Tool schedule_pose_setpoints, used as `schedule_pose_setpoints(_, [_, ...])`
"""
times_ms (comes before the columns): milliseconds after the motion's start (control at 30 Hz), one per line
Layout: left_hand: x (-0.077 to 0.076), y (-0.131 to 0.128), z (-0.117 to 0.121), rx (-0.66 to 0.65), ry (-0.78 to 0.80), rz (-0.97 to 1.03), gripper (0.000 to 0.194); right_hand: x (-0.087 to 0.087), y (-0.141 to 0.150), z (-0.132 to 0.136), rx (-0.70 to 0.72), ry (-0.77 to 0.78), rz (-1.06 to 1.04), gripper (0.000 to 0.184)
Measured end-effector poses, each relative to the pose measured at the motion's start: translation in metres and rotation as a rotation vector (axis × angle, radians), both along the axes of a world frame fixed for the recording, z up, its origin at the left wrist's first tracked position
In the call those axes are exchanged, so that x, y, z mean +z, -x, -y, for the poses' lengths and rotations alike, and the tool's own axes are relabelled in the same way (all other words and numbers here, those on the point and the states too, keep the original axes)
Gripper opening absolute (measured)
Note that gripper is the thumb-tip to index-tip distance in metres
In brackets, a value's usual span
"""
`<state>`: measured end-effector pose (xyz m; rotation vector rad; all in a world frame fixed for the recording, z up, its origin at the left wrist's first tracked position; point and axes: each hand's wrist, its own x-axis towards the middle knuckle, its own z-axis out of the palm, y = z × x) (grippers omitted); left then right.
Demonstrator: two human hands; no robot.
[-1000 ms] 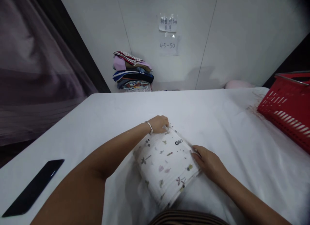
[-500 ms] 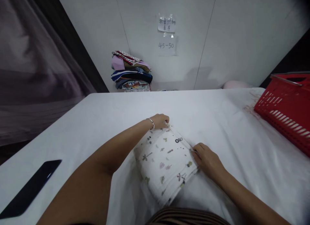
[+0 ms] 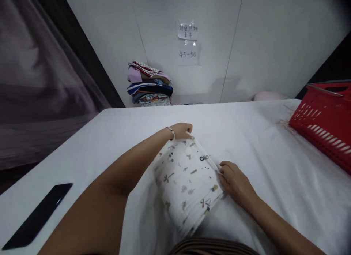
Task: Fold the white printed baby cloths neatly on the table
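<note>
A folded white cloth [image 3: 189, 182] with small plant and animal prints lies close to my body on the white-covered table. At its far corner my left hand [image 3: 182, 131], with a silver bracelet on the wrist, is closed on the cloth's edge and lifts it a little. My right hand [image 3: 233, 180] pinches the same edge at the right corner. Between the two hands the edge runs as a fairly straight, raised strip. The cloth shows several layers along its lower right side.
A black flat slab, perhaps a phone [image 3: 38, 214], lies at the left. The red plastic basket [image 3: 326, 119] stands on the right. Behind the table's far edge is a stack of folded fabrics [image 3: 150, 85]. Paper notes [image 3: 188, 46] hang on the wall.
My left hand has moved slightly up and away, raising the far corner of the cloth. The edge between my hands stands out more. My right hand stays nearly in place.
</note>
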<state>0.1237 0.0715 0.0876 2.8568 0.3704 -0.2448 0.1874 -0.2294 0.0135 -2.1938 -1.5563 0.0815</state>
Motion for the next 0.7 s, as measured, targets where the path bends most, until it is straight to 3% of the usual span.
schedule_pose_setpoints(167, [-0.035, -0.014, 0.001, 0.084, 0.087, -0.037, 0.020, 0.000, -0.006, -0.005, -0.115, 0.152, -0.107, 0.012])
schedule_pose_setpoints(267, [-0.051, -0.012, -0.003, 0.127, 0.199, 0.037, 0.023, 0.000, -0.007, -0.005, -0.103, 0.117, -0.119, 0.013])
schedule_pose_setpoints(400, [-0.055, -0.008, -0.010, 0.122, 0.284, 0.115, 0.029, -0.004, -0.009, -0.002, -0.080, 0.077, -0.147, 0.022])
schedule_pose_setpoints(600, [-0.059, 0.004, -0.005, 0.237, 0.062, 0.240, 0.053, -0.006, -0.015, -0.001, -0.054, 0.123, -0.113, 0.038])
schedule_pose_setpoints(700, [-0.054, 0.021, 0.008, 0.258, 0.009, 0.293, 0.052, 0.003, -0.007, 0.001, 0.017, -0.014, 0.002, 0.040])
